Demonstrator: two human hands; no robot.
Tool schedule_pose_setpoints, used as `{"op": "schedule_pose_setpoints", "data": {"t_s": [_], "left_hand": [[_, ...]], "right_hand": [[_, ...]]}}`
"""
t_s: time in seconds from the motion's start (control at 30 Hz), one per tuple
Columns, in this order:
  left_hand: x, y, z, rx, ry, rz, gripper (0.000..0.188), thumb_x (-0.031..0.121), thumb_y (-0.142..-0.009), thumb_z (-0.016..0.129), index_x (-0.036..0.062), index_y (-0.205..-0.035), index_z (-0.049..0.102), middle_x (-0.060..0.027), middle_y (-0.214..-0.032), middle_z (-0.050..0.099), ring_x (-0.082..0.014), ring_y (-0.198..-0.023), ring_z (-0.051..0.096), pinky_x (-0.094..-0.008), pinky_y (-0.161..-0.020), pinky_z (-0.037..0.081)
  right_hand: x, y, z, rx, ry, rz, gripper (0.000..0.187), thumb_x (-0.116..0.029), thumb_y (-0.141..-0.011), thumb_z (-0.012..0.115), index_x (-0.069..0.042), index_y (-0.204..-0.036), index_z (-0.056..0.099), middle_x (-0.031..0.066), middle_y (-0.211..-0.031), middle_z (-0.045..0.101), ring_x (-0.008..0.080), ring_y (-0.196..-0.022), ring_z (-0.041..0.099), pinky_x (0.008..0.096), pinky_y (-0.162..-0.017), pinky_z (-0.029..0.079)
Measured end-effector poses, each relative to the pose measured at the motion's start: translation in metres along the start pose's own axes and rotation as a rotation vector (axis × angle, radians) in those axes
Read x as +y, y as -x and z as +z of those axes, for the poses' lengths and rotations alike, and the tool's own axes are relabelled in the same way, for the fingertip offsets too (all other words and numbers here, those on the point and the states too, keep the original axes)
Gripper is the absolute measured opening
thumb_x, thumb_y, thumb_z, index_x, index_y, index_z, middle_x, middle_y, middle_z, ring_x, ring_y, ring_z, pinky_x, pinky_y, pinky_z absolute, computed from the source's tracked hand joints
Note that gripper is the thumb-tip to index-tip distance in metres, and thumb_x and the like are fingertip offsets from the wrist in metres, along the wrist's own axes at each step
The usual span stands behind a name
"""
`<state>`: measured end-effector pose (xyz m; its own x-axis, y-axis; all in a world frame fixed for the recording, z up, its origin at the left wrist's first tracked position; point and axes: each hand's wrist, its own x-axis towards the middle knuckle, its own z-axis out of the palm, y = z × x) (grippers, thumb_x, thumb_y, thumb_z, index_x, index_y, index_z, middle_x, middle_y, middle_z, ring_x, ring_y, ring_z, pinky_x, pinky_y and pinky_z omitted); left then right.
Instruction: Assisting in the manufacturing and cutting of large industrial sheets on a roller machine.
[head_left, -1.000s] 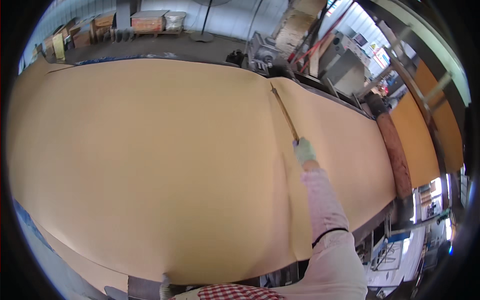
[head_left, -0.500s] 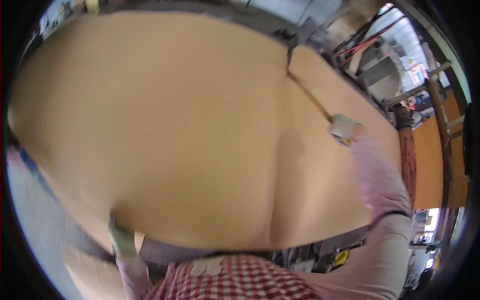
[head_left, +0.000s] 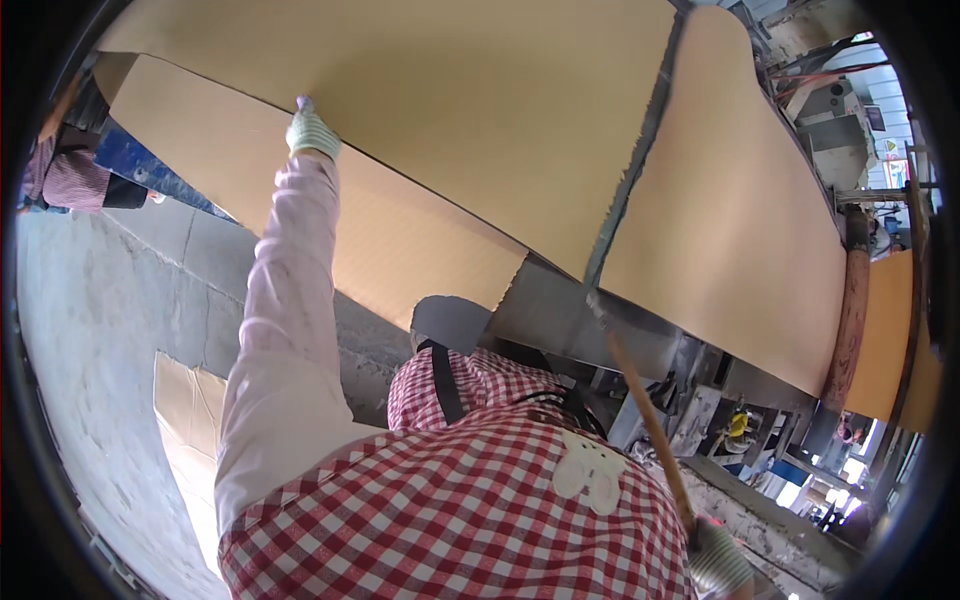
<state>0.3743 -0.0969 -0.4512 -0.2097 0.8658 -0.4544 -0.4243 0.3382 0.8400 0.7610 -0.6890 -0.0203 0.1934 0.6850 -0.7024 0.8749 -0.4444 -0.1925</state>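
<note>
3 tan sheets: left sheet (head_left: 480, 130) biggest, then right sheet (head_left: 730, 210) past a ragged dark gap (head_left: 632, 180), lower sheet (head_left: 410, 235) partly hidden under left sheet. Left arm (head_left: 290, 270) straight, stretched to far left. Stick (head_left: 645, 390) slants at near right, tip by gap's near end. Right hand (head_left: 718, 562) low at near right, wrapped around stick's near end, cut off by view edge. Left hand (head_left: 314, 132) at left sheet's near edge; fingers partly hidden, can't tell if pinching.
</note>
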Motion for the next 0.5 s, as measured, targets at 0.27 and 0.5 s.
{"op": "schedule_pose_setpoints", "data": {"t_s": [0.27,0.5], "left_hand": [[-0.019,0.219,-0.063,0.620,-0.242,0.756,0.022,0.017,-0.087,0.057,0.0002,-0.100,0.051,-0.0071,-0.088,0.056,-0.0169,-0.080,0.051,-0.0301,-0.076,0.044],[-0.287,0.305,-0.133,0.681,-0.699,0.079,0.012,0.013,-0.075,0.060,0.0056,-0.084,0.062,-0.0124,-0.082,0.063,-0.0275,-0.074,0.058,-0.0344,-0.071,0.046]], "right_hand": [[0.011,-0.016,0.014,0.367,-0.720,0.368,0.011,-0.001,-0.082,0.058,-0.005,-0.092,0.056,-0.0017,-0.065,0.050,0.0054,-0.050,0.039,0.0210,-0.044,0.030],[0.024,-0.139,-0.018,0.362,-0.781,0.129,0.018,-0.010,-0.079,0.062,-0.005,-0.091,0.051,-0.0031,-0.058,0.041,0.0047,-0.045,0.035,0.0193,-0.040,0.029]]}}
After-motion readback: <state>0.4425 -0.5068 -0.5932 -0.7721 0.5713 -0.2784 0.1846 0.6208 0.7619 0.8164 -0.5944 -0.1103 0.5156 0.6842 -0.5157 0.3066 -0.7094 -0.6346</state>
